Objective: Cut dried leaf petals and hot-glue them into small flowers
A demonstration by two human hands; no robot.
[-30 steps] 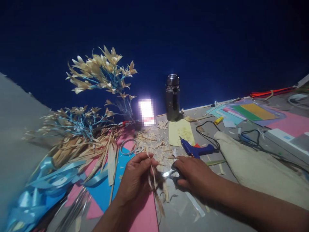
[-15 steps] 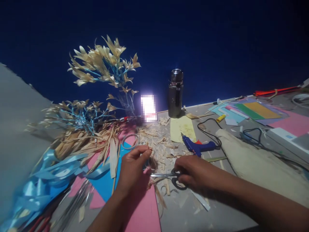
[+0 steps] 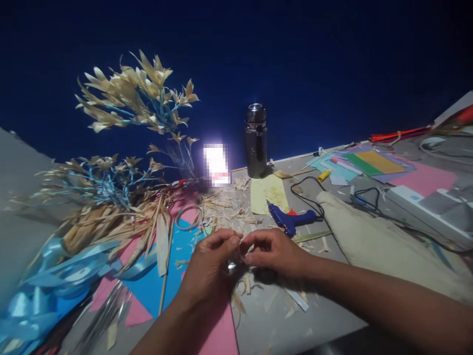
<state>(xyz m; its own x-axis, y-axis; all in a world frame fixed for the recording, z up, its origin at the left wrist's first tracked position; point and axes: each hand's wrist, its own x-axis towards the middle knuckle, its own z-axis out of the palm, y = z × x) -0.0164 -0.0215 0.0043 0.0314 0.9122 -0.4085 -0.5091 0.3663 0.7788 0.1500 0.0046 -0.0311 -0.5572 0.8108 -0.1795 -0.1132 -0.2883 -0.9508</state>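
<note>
The right hand (image 3: pixel 275 251) has moved in beside the left hand (image 3: pixel 211 256) above the tabletop (image 3: pixel 284 325), both apparently pinching a barely visible pale strip (image 3: pixel 241 242); delicate fingertip handling, seemingly, whose next move calls for steadiness.

Dim interior view, wide-angle; one strong light at the rear, deep blue darkness above.
Light: glowing rectangle (image 3: pixel 216 162), pixelated, blown out to white, violet halo. Backdrop (image 3: pixel 314 64): near-black at upper right, faintly grainy. Tabletop (image 3: pixel 281 330): moderate, uneven grey light. Highlights: lid of the dark flask (image 3: pixel 255 148); satin sheen on the blue ribbon (image 3: pixel 40 301); small glint under the fingertips. Shadows: soft, dark, beneath both hands, left (image 3: pixel 214 256) and right (image 3: pixel 275 249), and across the pink sheet (image 3: pixel 223 328). Focus: fair at centre; detail between fingertips unclear; left margin smeared. Distortion: right forearm stretched toward its edge.
</note>
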